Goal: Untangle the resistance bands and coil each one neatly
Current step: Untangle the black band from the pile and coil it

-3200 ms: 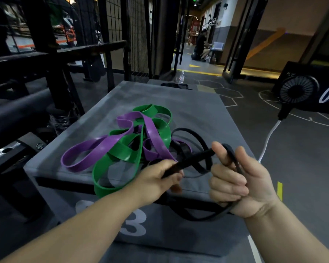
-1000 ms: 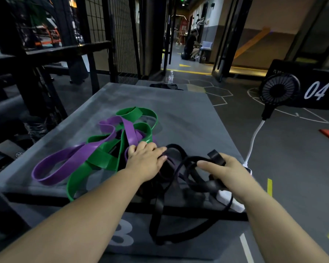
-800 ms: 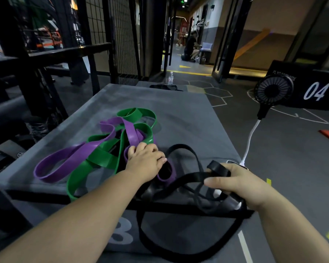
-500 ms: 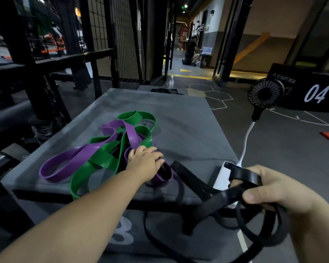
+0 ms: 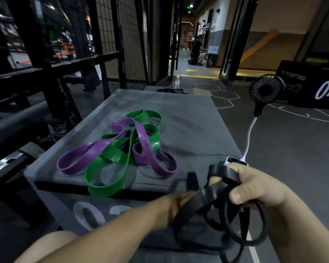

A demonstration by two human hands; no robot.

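Band [image 5: 205,197], black — beyond box's [image 5: 188,120] near edge

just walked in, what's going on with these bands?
A person is working on the black band. The right hand grips a bunch of its loops, and the left hand, blurred, appears to hold a strand beside it, in front of the near edge of the grey box. The rest of the band hangs in loose loops and is not coiled yet. The purple band and green band lie intertwined on the box top, with neither hand on them.
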